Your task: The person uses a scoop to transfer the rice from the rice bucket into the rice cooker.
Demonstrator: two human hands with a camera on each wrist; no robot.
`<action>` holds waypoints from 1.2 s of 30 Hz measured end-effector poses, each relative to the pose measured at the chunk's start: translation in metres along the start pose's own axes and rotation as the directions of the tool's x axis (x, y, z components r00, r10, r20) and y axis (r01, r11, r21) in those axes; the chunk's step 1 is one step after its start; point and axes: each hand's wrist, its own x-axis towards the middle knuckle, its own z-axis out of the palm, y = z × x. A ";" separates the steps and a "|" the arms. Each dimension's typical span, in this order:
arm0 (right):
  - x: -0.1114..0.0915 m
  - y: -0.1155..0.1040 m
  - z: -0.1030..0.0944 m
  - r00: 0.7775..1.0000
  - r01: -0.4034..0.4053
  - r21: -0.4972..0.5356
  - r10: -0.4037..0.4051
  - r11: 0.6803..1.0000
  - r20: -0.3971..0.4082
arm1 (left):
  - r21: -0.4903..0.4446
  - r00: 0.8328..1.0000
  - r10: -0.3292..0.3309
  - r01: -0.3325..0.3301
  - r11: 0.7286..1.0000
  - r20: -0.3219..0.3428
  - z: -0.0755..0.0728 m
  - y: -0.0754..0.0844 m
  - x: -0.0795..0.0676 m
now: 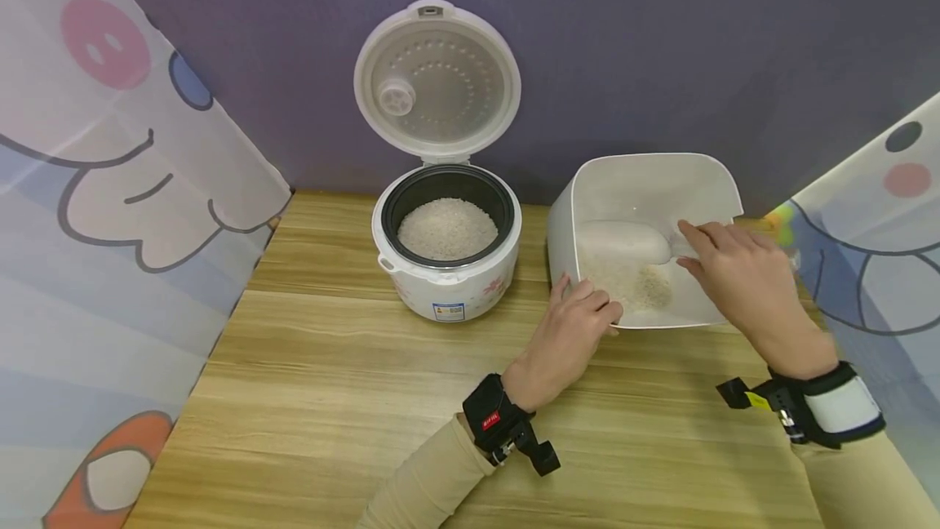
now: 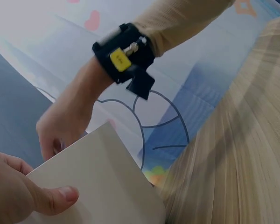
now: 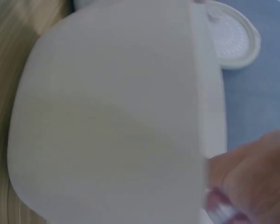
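A white rice bin [image 1: 654,174] stands at the right of the table, some rice [image 1: 642,286] on its bottom. My left hand [image 1: 569,329] grips the bin's near left corner. In the left wrist view its thumb [image 2: 60,199] lies along the outer wall. Over the bin's right side, my right hand [image 1: 742,272] pinches the clear handle of a scoop [image 1: 624,242]; the scoop's pale body lies low inside the bin. That handle [image 3: 221,212] also shows under the fingers in the right wrist view, where the bin's wall hides the scoop's body.
Left of the bin stands a white rice cooker [image 1: 422,288], its lid [image 1: 441,125] raised and white rice [image 1: 448,228] in its dark inner pot. A grey wall [image 1: 661,47] rises behind the wooden table [image 1: 330,398]. Printed cloths [image 1: 184,211] hang at both sides.
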 end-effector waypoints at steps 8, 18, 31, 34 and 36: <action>0.016 -0.008 0.020 0.996 0.022 -0.040 -0.018 0.999 0.090 | 0.036 1.000 0.018 -0.018 0.999 0.015 0.001 0.003 0.000; 0.020 -0.009 0.029 0.996 0.061 -0.027 -0.059 0.998 0.071 | 0.013 1.000 0.011 -0.011 1.000 0.019 0.001 0.004 0.001; 0.006 -0.004 0.029 0.985 0.110 0.051 -0.116 0.993 0.130 | 0.006 1.000 0.001 -0.001 1.000 0.019 -0.001 0.001 0.002; 0.002 -0.002 0.029 0.980 0.136 0.078 -0.145 0.988 0.133 | 0.001 1.000 0.005 -0.005 1.000 0.008 0.000 -0.001 0.002; 0.000 0.000 0.029 0.977 0.149 0.096 -0.161 0.984 0.138 | 0.010 1.000 0.006 -0.006 1.000 0.004 0.000 -0.001 0.002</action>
